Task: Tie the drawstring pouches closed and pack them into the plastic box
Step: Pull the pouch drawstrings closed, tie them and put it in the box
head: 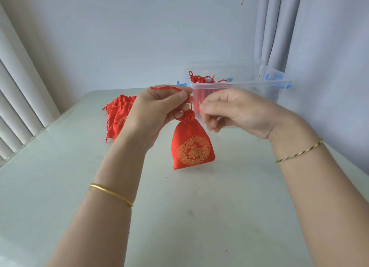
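Pouch (192, 147) of glossy red fabric is cinched, left hand (157, 111) and right hand (233, 111) pinching thin cord (165, 87).

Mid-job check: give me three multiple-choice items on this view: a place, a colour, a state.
1. Where is the clear plastic box with blue latches? A. table's far right B. table's near left C. floor
2. Emblem colour on the held red fabric pouch? A. silver B. gold C. black
3. That pouch's mouth? A. spread open B. cinched shut C. folded flat
Key: 1 A, it stands beyond the right hand. 2 B, the print is gold. 3 B, its neck is gathered under the red drawstring the left hand pinches.
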### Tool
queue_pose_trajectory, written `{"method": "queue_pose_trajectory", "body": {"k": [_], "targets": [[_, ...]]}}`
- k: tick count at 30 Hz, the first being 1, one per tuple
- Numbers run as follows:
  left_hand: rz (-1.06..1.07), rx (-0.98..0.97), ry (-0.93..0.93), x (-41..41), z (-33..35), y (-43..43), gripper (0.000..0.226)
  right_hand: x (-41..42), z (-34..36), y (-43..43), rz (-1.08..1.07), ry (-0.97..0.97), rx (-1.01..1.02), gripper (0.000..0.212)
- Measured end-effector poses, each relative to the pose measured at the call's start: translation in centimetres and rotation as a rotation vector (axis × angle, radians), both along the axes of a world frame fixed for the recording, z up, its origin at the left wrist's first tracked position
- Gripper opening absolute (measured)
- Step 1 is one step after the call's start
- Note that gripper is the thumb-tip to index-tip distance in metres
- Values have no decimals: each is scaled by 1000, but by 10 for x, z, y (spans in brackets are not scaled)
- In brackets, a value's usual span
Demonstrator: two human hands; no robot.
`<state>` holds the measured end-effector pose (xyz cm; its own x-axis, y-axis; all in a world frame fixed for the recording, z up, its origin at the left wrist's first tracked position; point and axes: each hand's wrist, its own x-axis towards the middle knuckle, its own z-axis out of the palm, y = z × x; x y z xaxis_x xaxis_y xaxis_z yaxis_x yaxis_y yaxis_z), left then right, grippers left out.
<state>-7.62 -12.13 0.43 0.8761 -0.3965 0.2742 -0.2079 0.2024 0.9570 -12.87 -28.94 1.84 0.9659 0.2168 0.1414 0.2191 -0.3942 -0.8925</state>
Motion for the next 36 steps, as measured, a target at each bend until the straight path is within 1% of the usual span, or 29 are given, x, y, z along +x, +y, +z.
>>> {"method": "queue_pose_trajectory", "body": {"k": [2, 3, 5, 7, 9, 12, 15, 18, 22, 26, 29, 32, 34, 36], "targets": [[-6, 34, -22, 0, 0, 0, 17, -2, 0, 0, 3, 41, -139, 31], [-14, 54, -33, 0, 0, 0, 18, -1, -1, 0, -50, 37, -141, 33], [-34, 106, -66, -2, 2, 1, 19, 7, -5, -1, -211, -18, -8, 37], [-43, 178, -153, -4, 2, 2, 23, 14, -9, 1, -276, -73, 173, 32], [4, 267, -315, -5, 1, 0, 27, 19, -16, 7, -202, -51, 259, 26], [172, 386, -578, -5, -2, -6, 38, 20, -23, 12, -113, 21, 329, 24], [310, 403, -729, -4, -6, -9, 42, 20, -23, 10, -63, 59, 370, 24], [378, 370, -796, -4, -11, -11, 46, 20, -25, 9, 0, 83, 378, 23], [386, 290, -769, -3, -13, -11, 52, 21, -29, 12, 11, 76, 395, 20], [394, 274, -674, -1, -11, -9, 47, 23, -28, 11, -49, 67, 471, 22], [324, 281, -550, 0, -10, -8, 33, 24, -26, 10, -95, 55, 509, 19], [221, 215, -378, 2, -11, -4, 20, 25, -26, 8, -182, 25, 503, 25], [188, 213, -292, 6, -12, 1, 17, 26, -25, 6, -262, 20, 526, 28], [166, 226, -226, 11, -14, 6, 19, 28, -27, 4, -306, 52, 629, 36]]}}
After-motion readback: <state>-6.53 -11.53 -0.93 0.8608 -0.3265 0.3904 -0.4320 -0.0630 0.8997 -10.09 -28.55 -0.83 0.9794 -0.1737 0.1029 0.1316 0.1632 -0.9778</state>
